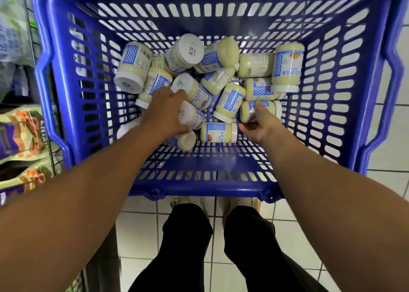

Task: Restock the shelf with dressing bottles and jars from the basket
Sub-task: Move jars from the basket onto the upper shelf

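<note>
I look down into the blue slotted plastic basket (66,106), where cream-filled clear jars with white lids and blue lattice labels (230,100) lie tumbled in a heap on its floor. My left hand (168,112) lies curled over one jar (190,116) with the fingers wrapping it, though I cannot tell if the grip has closed. My right hand (257,126) is spread open, fingertips touching another jar (261,110), holding nothing. They look full, heavy, rigid and slick; I would grasp around the body, not the lid.
</note>
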Motion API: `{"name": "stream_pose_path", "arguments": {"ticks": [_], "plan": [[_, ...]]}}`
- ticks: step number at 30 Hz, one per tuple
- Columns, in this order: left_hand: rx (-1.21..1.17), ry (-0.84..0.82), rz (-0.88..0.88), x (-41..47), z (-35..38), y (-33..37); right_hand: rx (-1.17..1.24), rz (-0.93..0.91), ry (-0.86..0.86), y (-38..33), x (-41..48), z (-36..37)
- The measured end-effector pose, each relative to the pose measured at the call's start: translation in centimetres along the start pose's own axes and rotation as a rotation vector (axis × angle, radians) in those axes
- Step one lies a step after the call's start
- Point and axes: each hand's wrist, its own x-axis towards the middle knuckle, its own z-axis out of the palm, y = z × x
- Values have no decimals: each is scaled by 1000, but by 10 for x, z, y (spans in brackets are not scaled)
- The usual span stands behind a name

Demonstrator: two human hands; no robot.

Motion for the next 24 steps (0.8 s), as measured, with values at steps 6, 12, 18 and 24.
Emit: {"name": "stream_pose_path", "arguments": {"ticks": [6,12,18,24], "plan": [[-394,33,-84,-21,-3,1,-102,40,-107,11,-22,-9],[-669,20,-81,-40,-21,30,-274,-169,-186,8,-75,-20],[-1051,40,-67,-61,-44,61,-301,-345,-349,0,-136,-26],[-1385,-38,-102,-81,-69,85,-390,-450,-401,-3,-199,-25]]}}
